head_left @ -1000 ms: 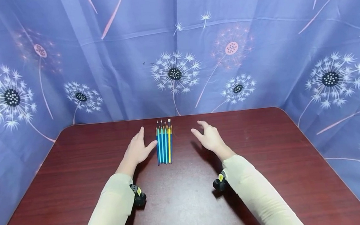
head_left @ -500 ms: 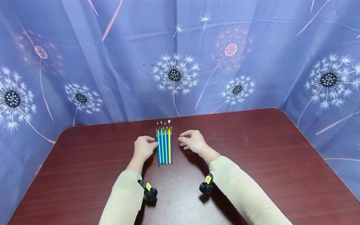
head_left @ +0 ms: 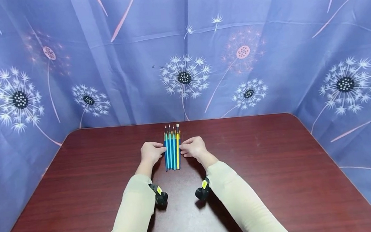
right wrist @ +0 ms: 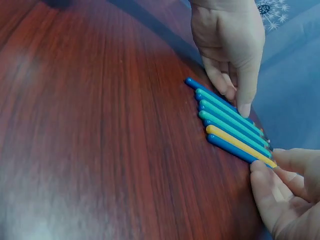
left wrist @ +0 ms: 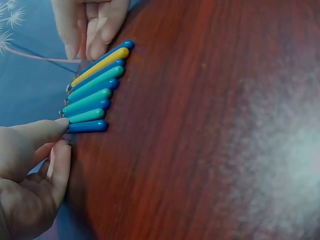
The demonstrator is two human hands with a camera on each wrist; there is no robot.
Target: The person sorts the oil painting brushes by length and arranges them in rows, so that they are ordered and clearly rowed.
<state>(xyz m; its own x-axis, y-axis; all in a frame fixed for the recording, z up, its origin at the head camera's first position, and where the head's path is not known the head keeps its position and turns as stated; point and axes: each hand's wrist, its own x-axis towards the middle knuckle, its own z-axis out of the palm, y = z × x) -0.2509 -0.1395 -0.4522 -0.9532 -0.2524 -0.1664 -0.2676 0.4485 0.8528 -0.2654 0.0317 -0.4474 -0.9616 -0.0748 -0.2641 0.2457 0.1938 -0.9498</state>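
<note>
A row of several paintbrushes (head_left: 171, 154) lies side by side near the table's back edge, bristles pointing away. Their handles are dark blue and turquoise, with one yellow paintbrush (head_left: 178, 151) towards the right. My left hand (head_left: 152, 151) pinches the row's left edge, its thumb on the outermost blue paintbrush (left wrist: 90, 126) and its fingers curled below. From the right, my right hand (head_left: 193, 147) pinches the opposite edge, fingertips at the blue paintbrush (right wrist: 227, 145) beside the yellow one. In the wrist views the bristle ends are mostly hidden.
The dark red wooden table (head_left: 276, 167) spreads out around the hands. Behind it and along both sides hangs a blue curtain (head_left: 128, 73) printed with dandelions. A small black camera sits on each wrist, the left camera (head_left: 161, 198) and the right camera (head_left: 202, 192).
Both hands started spread apart with straighter fingers. The left fingers have curled in at the row's left edge, and the right hand has moved left to the row's right edge.
</note>
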